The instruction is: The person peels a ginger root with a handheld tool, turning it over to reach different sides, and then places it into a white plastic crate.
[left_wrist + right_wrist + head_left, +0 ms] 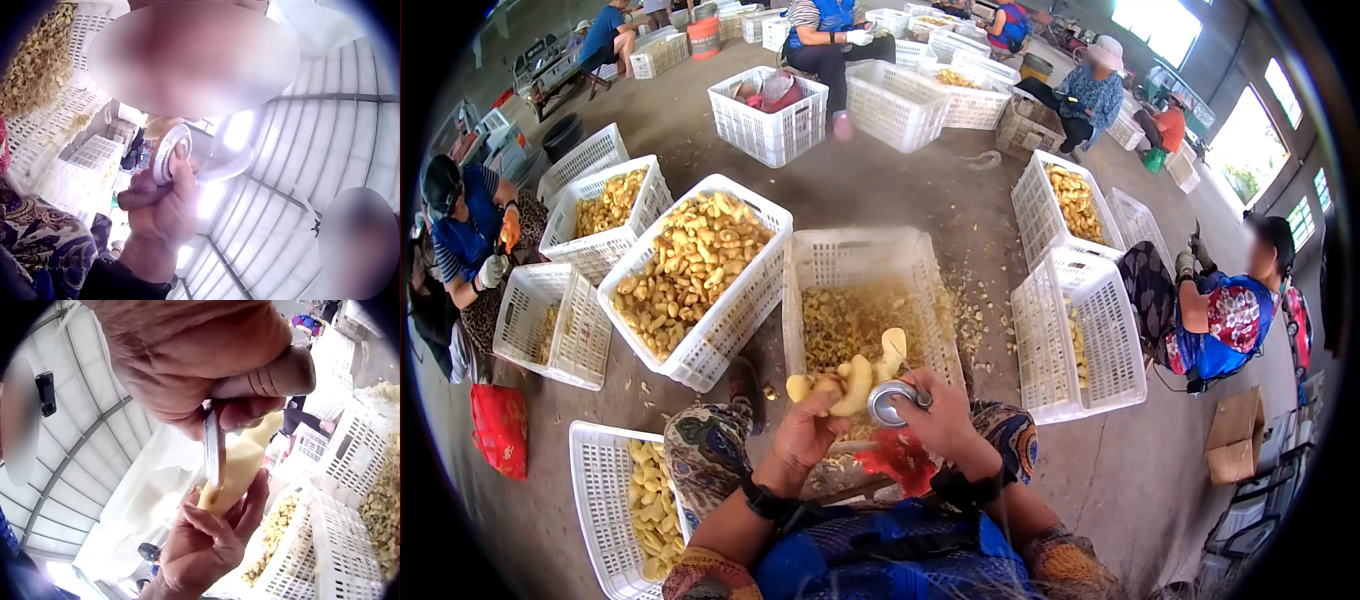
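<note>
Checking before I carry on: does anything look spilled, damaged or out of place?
Pale scraps lie strewn on the floor right of the middle crate, which holds similar scraps, so probably spilled. The held ginger shows a brown spot on pale flesh, perhaps a blemish.

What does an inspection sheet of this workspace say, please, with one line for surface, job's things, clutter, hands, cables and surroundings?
Surface: bare floor, with scraps scattered right of the middle crate.
Job's things: a knobbly ginger piece and a round metal tool; peelings lie in the middle crate.
Clutter: a red bag and a cardboard box on the floor.
Hands: left hand grips the ginger piece; right hand holds the metal tool, seemingly touching it.
Cables: nothing seen around the hands.
Surroundings: seated people among white crates, several holding ginger.
</note>
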Demonstrator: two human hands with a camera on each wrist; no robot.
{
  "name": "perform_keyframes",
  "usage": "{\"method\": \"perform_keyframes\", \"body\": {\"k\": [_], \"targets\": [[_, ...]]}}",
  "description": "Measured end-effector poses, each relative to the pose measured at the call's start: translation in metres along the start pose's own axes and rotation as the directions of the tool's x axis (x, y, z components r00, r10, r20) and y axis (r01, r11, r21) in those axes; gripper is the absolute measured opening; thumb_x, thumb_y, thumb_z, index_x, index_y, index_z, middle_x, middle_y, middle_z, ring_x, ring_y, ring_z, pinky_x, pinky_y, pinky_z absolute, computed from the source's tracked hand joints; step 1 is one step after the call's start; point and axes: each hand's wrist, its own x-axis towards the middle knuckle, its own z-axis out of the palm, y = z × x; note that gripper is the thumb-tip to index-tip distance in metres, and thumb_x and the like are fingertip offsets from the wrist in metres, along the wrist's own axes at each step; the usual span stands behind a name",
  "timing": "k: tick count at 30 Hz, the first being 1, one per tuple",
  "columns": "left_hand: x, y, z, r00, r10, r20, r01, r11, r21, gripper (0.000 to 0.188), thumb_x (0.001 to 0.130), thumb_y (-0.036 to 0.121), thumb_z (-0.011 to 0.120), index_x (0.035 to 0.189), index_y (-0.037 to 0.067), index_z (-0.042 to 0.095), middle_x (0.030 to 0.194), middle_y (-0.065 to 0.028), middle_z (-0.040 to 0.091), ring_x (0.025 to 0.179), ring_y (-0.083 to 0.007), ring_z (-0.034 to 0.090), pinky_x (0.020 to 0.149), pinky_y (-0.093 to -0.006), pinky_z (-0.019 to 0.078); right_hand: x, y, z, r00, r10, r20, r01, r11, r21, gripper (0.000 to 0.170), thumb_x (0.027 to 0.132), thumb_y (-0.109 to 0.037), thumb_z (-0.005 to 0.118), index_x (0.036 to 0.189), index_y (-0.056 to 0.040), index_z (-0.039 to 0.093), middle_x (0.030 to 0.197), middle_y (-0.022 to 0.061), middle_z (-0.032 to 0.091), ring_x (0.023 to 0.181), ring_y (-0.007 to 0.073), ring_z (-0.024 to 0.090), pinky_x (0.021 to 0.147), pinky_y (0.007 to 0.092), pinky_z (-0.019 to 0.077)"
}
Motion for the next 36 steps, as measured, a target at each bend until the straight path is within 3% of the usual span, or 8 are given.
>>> {"method": "perform_keyframes", "body": {"k": [8,12,14,17,24,28,31,36], "targets": [[-0.001,0.007,0.004,0.986,0.089,0.143,-0.153,0.833,0.532,0.031,0.074,-0.004,0.061,0.104,0.002,0.059,0.098,-0.0081,0.063,0.082,-0.0155,0.062,0.059,-0.0286,0.0566,0.024,0.039,-0.005,0.989,0.130,0.072,-0.130,0.991,-0.008,0.025,0.077,-0.020,0.069,0.092,-0.0037,0.058,0.076,0.0170,0.063,0.069,0.0288,0.062,0.063,0.0374,0.0473],[-0.001,0.029,-0.002,0.896,-0.045,0.442,-0.358,0.515,0.778,0.031,0.074,0.001,0.067,0.104,0.003,0.059,0.099,-0.0050,0.063,0.081,-0.0130,0.060,0.068,-0.0245,0.0509,0.025,0.057,-0.010,0.975,0.064,-0.211,-0.084,0.993,-0.087,0.024,0.079,-0.021,0.066,0.095,-0.0031,0.059,0.072,0.0165,0.063,0.068,0.0264,0.062,0.061,0.0395,0.0474],[-0.012,0.021,-0.007,0.917,-0.080,0.390,-0.273,0.588,0.762,0.029,0.075,0.004,0.068,0.104,0.005,0.060,0.098,-0.0058,0.063,0.080,-0.0129,0.060,0.065,-0.0247,0.0517,0.035,0.075,-0.052,0.914,0.204,-0.351,-0.264,0.956,-0.130,0.022,0.080,-0.019,0.064,0.094,-0.0016,0.061,0.068,0.0109,0.062,0.065,0.0215,0.061,0.057,0.0390,0.0469],[-0.007,0.017,-0.007,0.978,0.018,0.208,-0.149,0.758,0.635,0.025,0.079,0.007,0.067,0.103,0.005,0.061,0.097,-0.0068,0.064,0.078,-0.0129,0.062,0.059,-0.0248,0.0521,0.027,0.050,-0.083,0.830,0.428,-0.358,-0.159,0.797,0.582,0.007,0.083,-0.011,0.064,0.083,-0.0051,0.061,0.061,-0.0017,0.053,0.047,0.0057,0.048,0.039,0.0225,0.0337],[0.020,0.077,0.067,0.961,0.180,0.209,-0.248,0.894,0.374,0.023,0.082,0.014,0.061,0.103,0.004,0.058,0.090,-0.0061,0.063,0.071,-0.0162,0.062,0.046,-0.0244,0.0498,0.006,0.046,-0.041,0.880,0.447,-0.159,-0.163,0.599,0.784,0.007,0.085,-0.006,0.061,0.089,-0.0057,0.055,0.065,0.0018,0.057,0.044,0.0066,0.048,0.036,0.0187,0.0352],[0.024,0.074,0.051,0.972,0.203,0.118,-0.189,0.975,-0.118,0.031,0.083,0.013,0.060,0.112,0.005,0.054,0.104,-0.0075,0.061,0.084,-0.0198,0.063,0.054,-0.0254,0.0529,0.003,0.026,-0.035,0.907,0.397,-0.138,-0.130,0.576,0.807,0.007,0.084,-0.005,0.060,0.089,-0.0064,0.055,0.065,0.0021,0.057,0.046,0.0071,0.050,0.037,0.0196,0.0362],[0.009,0.058,0.030,0.993,0.119,0.023,-0.112,0.976,-0.187,0.030,0.082,0.013,0.060,0.111,0.006,0.055,0.105,-0.0072,0.061,0.088,-0.0206,0.063,0.058,-0.0283,0.0538,0.001,0.005,-0.036,0.894,0.444,-0.061,-0.205,0.527,0.825,0.008,0.083,-0.003,0.061,0.088,-0.0070,0.055,0.064,0.0017,0.057,0.046,0.0068,0.051,0.037,0.0194,0.0362],[-0.011,0.041,0.024,0.989,0.127,0.070,-0.120,0.989,-0.086,0.030,0.080,0.014,0.060,0.109,0.006,0.055,0.107,-0.0087,0.061,0.084,-0.0219,0.063,0.056,-0.0325,0.0537,-0.008,-0.021,-0.015,0.985,0.146,-0.087,-0.074,0.828,0.557,0.014,0.080,-0.007,0.067,0.090,-0.0055,0.058,0.071,0.0021,0.060,0.056,0.0076,0.054,0.049,0.0216,0.0408]]}}
